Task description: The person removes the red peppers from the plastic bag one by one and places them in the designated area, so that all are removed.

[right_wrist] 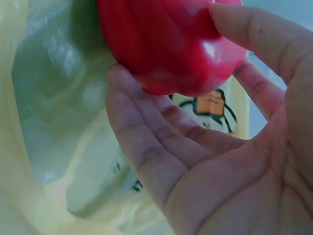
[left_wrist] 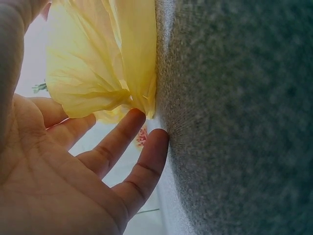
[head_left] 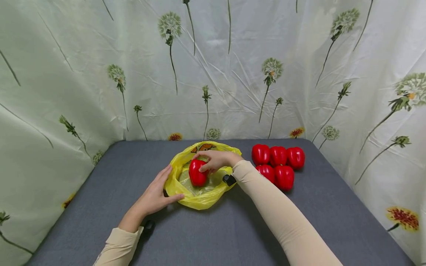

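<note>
A yellow plastic bag (head_left: 199, 203) lies on the table with its mouth spread wide. My right hand (head_left: 216, 161) is inside that mouth, gripping a red bell pepper (head_left: 197, 173) between thumb and fingers. In the right wrist view the fingers curve around the pepper (right_wrist: 171, 44), above the bag's inner wall (right_wrist: 49, 112). At the bag's left side, my left hand (head_left: 156, 195) rests with fingers and thumb spread against the outside. The left wrist view shows its relaxed fingers beside the yellow plastic (left_wrist: 98, 58), with the fingertips near the table surface.
Several red bell peppers (head_left: 278, 156) are grouped to the right of the bag, partly behind my right forearm. A grey cloth covers the table (head_left: 213, 236). Behind it hangs a pale curtain (head_left: 239, 81) with dandelion prints.
</note>
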`<action>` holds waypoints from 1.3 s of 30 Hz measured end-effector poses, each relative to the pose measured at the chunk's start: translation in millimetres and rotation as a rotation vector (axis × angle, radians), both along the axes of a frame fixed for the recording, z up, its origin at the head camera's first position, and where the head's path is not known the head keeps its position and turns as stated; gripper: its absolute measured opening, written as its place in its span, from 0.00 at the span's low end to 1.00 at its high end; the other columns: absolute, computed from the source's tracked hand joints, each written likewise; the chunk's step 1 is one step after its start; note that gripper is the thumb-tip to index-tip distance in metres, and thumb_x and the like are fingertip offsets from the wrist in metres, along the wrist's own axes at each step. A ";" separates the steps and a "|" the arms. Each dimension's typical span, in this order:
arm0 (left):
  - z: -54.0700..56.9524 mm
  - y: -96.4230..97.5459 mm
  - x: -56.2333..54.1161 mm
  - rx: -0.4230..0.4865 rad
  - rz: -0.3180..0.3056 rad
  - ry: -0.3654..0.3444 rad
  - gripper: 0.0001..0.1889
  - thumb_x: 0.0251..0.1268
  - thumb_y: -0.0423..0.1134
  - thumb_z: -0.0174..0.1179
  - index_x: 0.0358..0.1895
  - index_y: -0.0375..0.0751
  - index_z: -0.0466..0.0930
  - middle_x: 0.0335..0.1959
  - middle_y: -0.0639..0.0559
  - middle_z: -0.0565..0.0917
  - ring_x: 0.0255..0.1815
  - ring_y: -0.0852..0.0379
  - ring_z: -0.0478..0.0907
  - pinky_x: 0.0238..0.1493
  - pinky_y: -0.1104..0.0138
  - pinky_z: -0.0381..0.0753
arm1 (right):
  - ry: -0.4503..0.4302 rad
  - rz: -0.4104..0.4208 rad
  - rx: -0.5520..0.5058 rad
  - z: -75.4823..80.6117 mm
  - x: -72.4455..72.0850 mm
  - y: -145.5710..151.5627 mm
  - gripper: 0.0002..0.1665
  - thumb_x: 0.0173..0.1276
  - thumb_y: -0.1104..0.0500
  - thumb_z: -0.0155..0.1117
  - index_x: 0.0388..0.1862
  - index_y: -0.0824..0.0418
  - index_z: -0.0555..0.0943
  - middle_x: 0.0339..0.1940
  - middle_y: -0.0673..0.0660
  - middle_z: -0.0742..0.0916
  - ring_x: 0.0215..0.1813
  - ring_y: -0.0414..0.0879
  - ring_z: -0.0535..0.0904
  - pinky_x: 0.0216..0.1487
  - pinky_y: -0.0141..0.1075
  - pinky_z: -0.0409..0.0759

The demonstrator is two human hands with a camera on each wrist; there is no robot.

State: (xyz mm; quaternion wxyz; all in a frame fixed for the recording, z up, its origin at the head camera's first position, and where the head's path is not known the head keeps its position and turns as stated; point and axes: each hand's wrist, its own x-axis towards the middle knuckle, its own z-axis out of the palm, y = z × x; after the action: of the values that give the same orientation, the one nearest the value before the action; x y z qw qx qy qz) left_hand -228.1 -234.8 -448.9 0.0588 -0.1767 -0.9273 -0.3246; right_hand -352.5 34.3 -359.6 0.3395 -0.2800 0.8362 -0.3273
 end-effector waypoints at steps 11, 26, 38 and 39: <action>1.2 0.1 0.7 -0.002 0.000 0.008 0.59 0.64 0.58 0.76 0.86 0.31 0.52 0.88 0.34 0.55 0.86 0.30 0.57 0.80 0.32 0.63 | -0.008 -0.036 0.007 30.3 -3.7 36.3 0.34 0.81 0.57 0.65 0.82 0.46 0.69 0.71 0.63 0.80 0.58 0.58 0.85 0.70 0.54 0.83; 2.4 -0.7 1.3 -0.022 0.012 0.001 0.59 0.64 0.59 0.76 0.87 0.32 0.51 0.88 0.34 0.54 0.86 0.29 0.56 0.79 0.31 0.63 | 0.011 -0.033 0.048 65.8 7.7 103.9 0.36 0.82 0.56 0.64 0.84 0.49 0.66 0.62 0.64 0.85 0.56 0.57 0.86 0.61 0.46 0.88; 1.4 0.2 2.0 -0.028 0.013 0.004 0.59 0.64 0.60 0.76 0.87 0.32 0.51 0.88 0.34 0.55 0.86 0.29 0.56 0.78 0.31 0.64 | -0.006 -0.075 0.098 79.1 22.3 155.9 0.35 0.79 0.55 0.67 0.82 0.50 0.69 0.56 0.62 0.84 0.47 0.52 0.84 0.59 0.48 0.88; 1.6 0.5 1.9 -0.028 0.011 0.006 0.59 0.64 0.60 0.76 0.87 0.32 0.51 0.88 0.34 0.55 0.86 0.29 0.56 0.78 0.31 0.64 | -0.009 -0.084 0.097 79.9 23.9 160.4 0.36 0.79 0.55 0.68 0.82 0.50 0.70 0.57 0.62 0.84 0.49 0.52 0.84 0.60 0.48 0.88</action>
State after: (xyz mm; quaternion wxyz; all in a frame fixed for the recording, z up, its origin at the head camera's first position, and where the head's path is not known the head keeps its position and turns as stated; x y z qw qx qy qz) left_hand -226.2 -234.3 -447.3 0.0607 -0.1734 -0.9326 -0.3106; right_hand -328.6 194.8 -279.7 0.3425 -0.2266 0.8605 -0.3014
